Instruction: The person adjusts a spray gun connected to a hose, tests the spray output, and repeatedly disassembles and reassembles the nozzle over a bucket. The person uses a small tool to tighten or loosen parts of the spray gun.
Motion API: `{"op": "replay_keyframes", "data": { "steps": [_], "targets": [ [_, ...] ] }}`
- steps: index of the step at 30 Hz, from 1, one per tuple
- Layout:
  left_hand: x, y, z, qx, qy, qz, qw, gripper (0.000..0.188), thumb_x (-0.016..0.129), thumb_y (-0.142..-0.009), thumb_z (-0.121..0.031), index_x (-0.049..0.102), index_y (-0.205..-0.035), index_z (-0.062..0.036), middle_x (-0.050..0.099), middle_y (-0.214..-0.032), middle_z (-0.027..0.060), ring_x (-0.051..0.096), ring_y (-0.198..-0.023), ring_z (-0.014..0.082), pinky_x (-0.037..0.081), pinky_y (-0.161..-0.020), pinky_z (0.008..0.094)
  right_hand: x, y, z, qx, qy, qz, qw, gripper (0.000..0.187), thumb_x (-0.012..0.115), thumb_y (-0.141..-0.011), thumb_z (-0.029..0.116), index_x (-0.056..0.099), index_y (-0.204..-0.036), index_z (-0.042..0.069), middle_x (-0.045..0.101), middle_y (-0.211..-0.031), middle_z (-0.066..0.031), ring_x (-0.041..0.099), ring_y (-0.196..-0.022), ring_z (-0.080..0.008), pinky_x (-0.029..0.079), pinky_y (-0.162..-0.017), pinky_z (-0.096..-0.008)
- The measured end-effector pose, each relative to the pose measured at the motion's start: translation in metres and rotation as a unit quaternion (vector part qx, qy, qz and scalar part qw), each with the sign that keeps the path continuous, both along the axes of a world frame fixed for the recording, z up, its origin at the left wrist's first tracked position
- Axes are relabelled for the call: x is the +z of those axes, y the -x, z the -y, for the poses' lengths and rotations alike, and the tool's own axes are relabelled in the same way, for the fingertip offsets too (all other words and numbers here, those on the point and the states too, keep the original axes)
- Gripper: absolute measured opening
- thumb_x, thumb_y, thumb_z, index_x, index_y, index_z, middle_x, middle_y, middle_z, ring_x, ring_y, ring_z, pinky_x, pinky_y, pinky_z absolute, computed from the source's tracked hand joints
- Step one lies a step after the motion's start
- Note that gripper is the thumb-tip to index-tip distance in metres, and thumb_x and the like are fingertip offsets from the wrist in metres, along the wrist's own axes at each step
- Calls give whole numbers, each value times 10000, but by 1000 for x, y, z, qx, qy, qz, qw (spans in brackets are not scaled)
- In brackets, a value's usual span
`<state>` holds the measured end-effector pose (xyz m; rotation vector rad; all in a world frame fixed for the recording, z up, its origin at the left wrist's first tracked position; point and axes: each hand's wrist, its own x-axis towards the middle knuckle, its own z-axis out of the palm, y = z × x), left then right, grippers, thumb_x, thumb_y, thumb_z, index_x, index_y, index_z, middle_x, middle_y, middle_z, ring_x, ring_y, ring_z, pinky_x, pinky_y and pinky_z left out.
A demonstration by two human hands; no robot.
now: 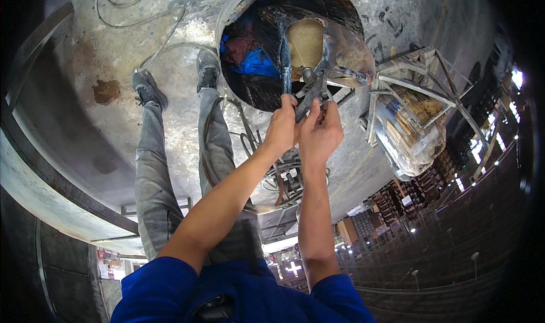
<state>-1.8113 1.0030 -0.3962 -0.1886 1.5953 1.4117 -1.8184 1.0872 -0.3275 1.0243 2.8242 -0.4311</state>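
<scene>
Blue sleeves (pixel 170 289) fill the bottom edge, closest of all, and two bare forearms rise from them to meet near the middle of the view. Fingers (pixel 288 102) of the left hand (pixel 281 131) are curled around the lower end of a dark metal tool (pixel 309 93); the right hand (pixel 321 132) closes on the same tool just beside it, thumb and fingertips pinched on its shaft. That tool's long axis runs from the hands up and slightly right, its far end pointing into a large round opening (pixel 272 90) in the grey, stained floor (pixel 113 56). A slimmer dark bar (pixel 284 56) stands nearly upright above the left hand. Inside the opening lie a crumpled blue sheet (pixel 255 64), something reddish beside it, and a tan curved surface (pixel 305 42). Grey trousers (pixel 153 175) and two grey shoes (pixel 149 87) stretch away on the left, with loose cables (pixel 122 5) looped beyond them. Right of the opening, a metal frame (pixel 420 78) holds a clear-wrapped bundle of brownish pieces (pixel 411 124). Lower down, a small white cross-shaped sign (pixel 293 268) sits among blurred shelving.
</scene>
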Motion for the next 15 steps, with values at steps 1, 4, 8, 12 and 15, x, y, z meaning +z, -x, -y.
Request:
{"op": "replay_keyframes", "data": {
  "steps": [1,4,8,12,15],
  "targets": [
    [5,2,-3,-11,33,1,999,697,804,-893,-156,414,-1424,71,707,-857,341,724,-867,530,555,-749,546,-3,-1,-2,15,-29,21,999,305,647,-1084,231,668,-907,-17,671,-724,-184,632,-575,-333,479,-536,-431],
    [15,6,-6,-64,82,-5,995,749,752,-909,-113,344,-1510,65,704,-869,372,716,-877,558,559,-794,583,-13,-1,-6,-30,-78,84,993,420,607,-1102,312,641,-809,13,611,-621,-192,601,-549,-402,461,-539,-475],
    [15,7,-2,-109,82,-11,991,818,714,-918,-93,272,-1589,61,710,-850,362,714,-858,566,566,-794,605,-11,0,-13,1,-49,84,995,480,601,-1100,356,606,-746,32,568,-553,-168,577,-511,-405,436,-529,-488],
    [11,4,2,-64,54,-13,996,667,722,-915,-98,398,-1484,30,704,-797,328,710,-813,550,548,-739,600,-1,-1,-11,32,8,32,999,491,607,-1095,361,599,-743,19,561,-582,-180,567,-524,-402,430,-532,-484],
    [10,4,1,-49,38,-6,998,582,748,-916,-113,461,-1401,34,691,-737,291,706,-748,532,527,-651,564,0,-3,-8,48,-5,11,999,485,617,-1091,345,593,-737,14,544,-594,-182,560,-531,-396,430,-539,-481]
  ]
}}
